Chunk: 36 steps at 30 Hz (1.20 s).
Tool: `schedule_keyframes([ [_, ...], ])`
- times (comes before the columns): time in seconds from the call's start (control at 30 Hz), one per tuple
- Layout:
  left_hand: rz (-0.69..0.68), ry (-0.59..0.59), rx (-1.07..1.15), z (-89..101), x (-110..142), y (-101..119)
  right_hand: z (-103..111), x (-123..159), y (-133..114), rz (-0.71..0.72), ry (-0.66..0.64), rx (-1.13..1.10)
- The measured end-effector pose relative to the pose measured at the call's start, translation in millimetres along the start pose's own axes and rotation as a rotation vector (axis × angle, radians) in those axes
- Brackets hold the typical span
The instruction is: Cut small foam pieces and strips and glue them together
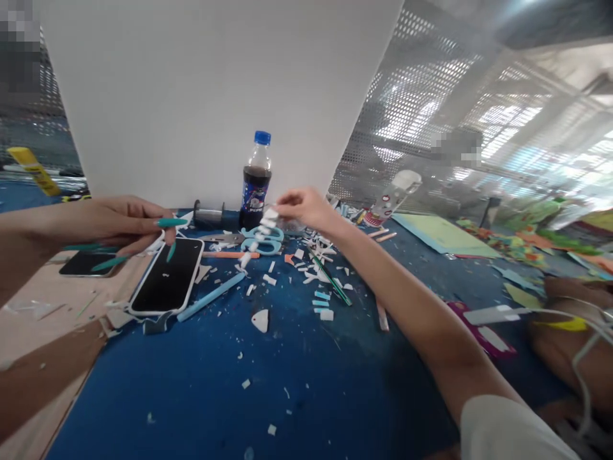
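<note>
My left hand (138,223), with long teal nails, hovers over a phone (170,278) with a black screen. Its fingers are closed in a pinch; white material shows beside them, too small to make out. In front of the bottle, my right hand (301,206) is closed on a string of white pieces (258,236), which dangles down and left, blurred by motion. Behind that string lie light-blue-handled scissors (271,245). A light-blue tube (211,298) is below its lower end. White scraps (318,259) and a dark green pencil (330,276) rest below my right hand.
A Pepsi bottle (255,185) and a spool (209,212) stand before a white panel (215,83). Another phone (89,263) lies left, on a pinkish board (29,332). At right are a clear bottle (393,197), pale sheets (447,235) and another person's arm (565,345).
</note>
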<state>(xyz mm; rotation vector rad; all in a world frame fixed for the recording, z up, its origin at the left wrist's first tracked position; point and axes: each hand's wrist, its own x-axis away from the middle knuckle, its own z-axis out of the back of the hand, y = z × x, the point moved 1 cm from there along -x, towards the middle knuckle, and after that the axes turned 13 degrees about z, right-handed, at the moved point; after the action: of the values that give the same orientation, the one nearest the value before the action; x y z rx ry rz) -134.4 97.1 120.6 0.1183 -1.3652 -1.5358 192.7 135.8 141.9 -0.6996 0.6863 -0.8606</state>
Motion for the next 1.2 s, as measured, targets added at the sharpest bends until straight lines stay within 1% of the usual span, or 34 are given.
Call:
schedule_keyframes([
  [0.07,-0.026,-0.054,-0.049,-11.5,-4,3,35,5,4,-0.064,0.181,0.278],
  [0.13,-0.016,-0.065,-0.092,-27.7,-6,10,66,6,11,-0.089,0.265,0.611],
  [0.17,-0.01,-0.064,-0.088,-37.6,-6,15,78,6,17,-0.1,0.302,0.68],
  [0.23,0.022,0.043,-0.053,-58.4,-3,28,94,4,28,-0.117,0.337,0.77],
  [0.3,0.029,0.108,-0.046,-79.2,0,39,98,3,39,-0.124,0.354,0.845],
  [0.37,-0.005,0.121,-0.095,-97.2,0,46,87,9,43,-0.092,0.369,0.909],
  [0.4,-0.033,0.104,-0.128,-105.0,-2,48,76,14,41,-0.058,0.36,0.927],
  [0.47,-0.074,0.036,-0.225,-118.7,-11,48,46,33,29,0.024,0.32,0.937],
  [0.5,-0.089,0.02,-0.277,-124.7,-17,48,28,44,20,0.102,0.25,0.912],
  [0.53,-0.101,-0.013,-0.33,-130.7,-23,48,8,57,9,0.242,0.106,0.8],
  [0.57,-0.118,-0.024,-0.35,-136.2,-28,49,-11,69,-2,0.316,-0.027,0.681],
  [0.6,-0.157,-0.036,-0.363,-141.4,-32,52,-29,81,-12,0.326,-0.137,0.585],
  [0.63,-0.215,-0.058,-0.368,-146.3,-36,56,-43,91,-20,0.297,-0.224,0.521],
  [0.67,-0.273,-0.101,-0.369,-150.7,-38,60,-55,99,-27,0.241,-0.31,0.475],
  [0.7,-0.305,-0.142,-0.374,-154.5,-38,64,-62,105,-31,0.153,-0.351,0.443],
  [0.77,-0.323,-0.17,-0.367,-159.2,-38,69,-67,112,-34,0.016,-0.351,0.398],
  [0.83,-0.297,-0.128,-0.355,-161.3,-37,69,-64,115,-32,-0.063,-0.324,0.336],
  [0.9,-0.279,-0.052,-0.352,-162.5,-36,66,-59,118,-28,-0.074,-0.319,0.253],
  [0.97,-0.278,-0.008,-0.366,-164.1,-35,60,-56,123,-24,-0.067,-0.339,0.132],
  [1.1,-0.332,-0.005,-0.429,-166.7,-29,51,-59,135,-19,-0.129,-0.371,-0.172],
  [1.2,-0.415,0.006,-0.491,-165.1,-23,49,-64,141,-17,-0.189,-0.387,-0.322],
])
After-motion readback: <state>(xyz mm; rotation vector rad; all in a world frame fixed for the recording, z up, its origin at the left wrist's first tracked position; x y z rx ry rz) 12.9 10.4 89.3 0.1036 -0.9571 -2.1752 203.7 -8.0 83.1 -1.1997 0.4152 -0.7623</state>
